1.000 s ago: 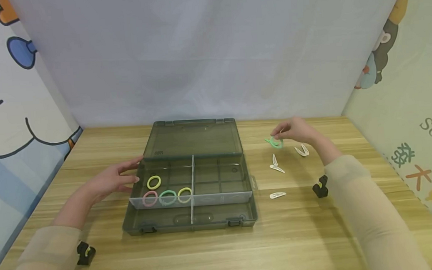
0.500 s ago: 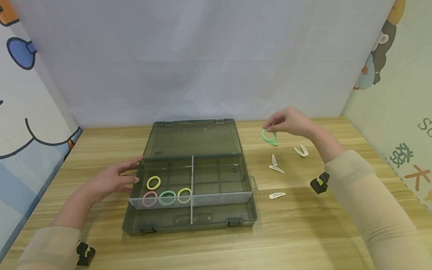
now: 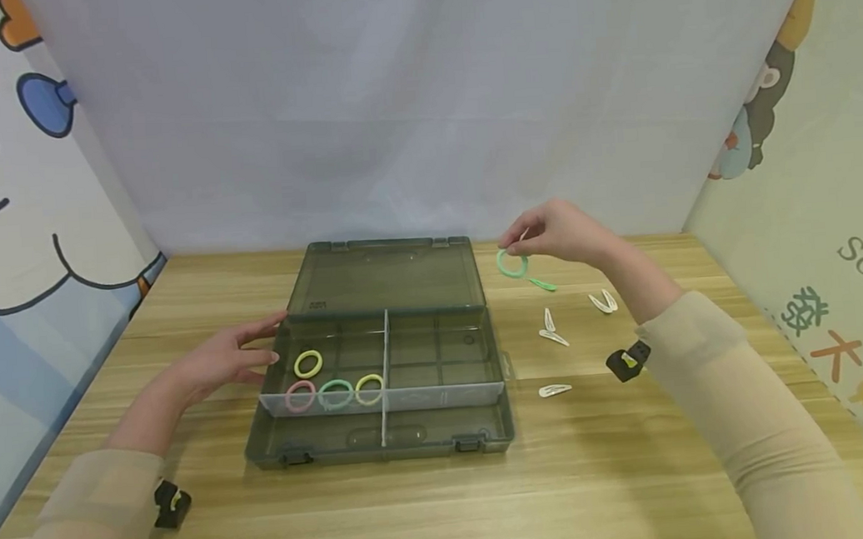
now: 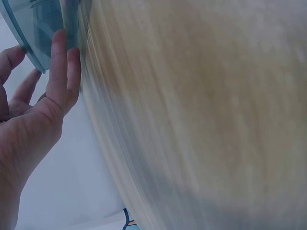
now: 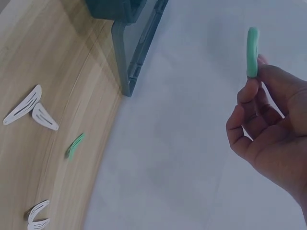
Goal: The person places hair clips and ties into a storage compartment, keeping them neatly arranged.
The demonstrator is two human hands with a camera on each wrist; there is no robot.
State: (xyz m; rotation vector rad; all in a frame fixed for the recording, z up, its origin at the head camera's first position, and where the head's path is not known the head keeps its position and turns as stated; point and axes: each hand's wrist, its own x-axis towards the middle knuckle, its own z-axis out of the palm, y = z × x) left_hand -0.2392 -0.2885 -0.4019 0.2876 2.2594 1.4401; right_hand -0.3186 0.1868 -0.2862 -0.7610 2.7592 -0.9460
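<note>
My right hand point(image 3: 560, 231) pinches a mint-green hair tie point(image 5: 252, 52) between thumb and fingertips, raised over the back of the table, just right of the box lid point(image 3: 383, 277). A green snap hair clip point(image 3: 543, 284) lies on the wood below and to the right of that tie. My left hand point(image 3: 216, 364) rests with fairly straight fingers against the left side of the grey see-through divided box point(image 3: 440, 397). In its left back compartment sit a yellow hair tie point(image 3: 321, 363), a pink one point(image 3: 300, 383), a green one point(image 3: 334, 382) and another yellow one point(image 3: 369, 376).
Several white snap hair clips lie right of the box: a crossing pair point(image 3: 553, 338), another pair point(image 3: 610, 300) farther right, and a single clip point(image 3: 555, 390) nearer the front. A pale curtain point(image 3: 421, 120) hangs behind the table. The box lid stands folded back.
My right hand has lifted the green hair tie off the table and carried it left, leaving the green clip behind. The left hand and the box have stayed put.
</note>
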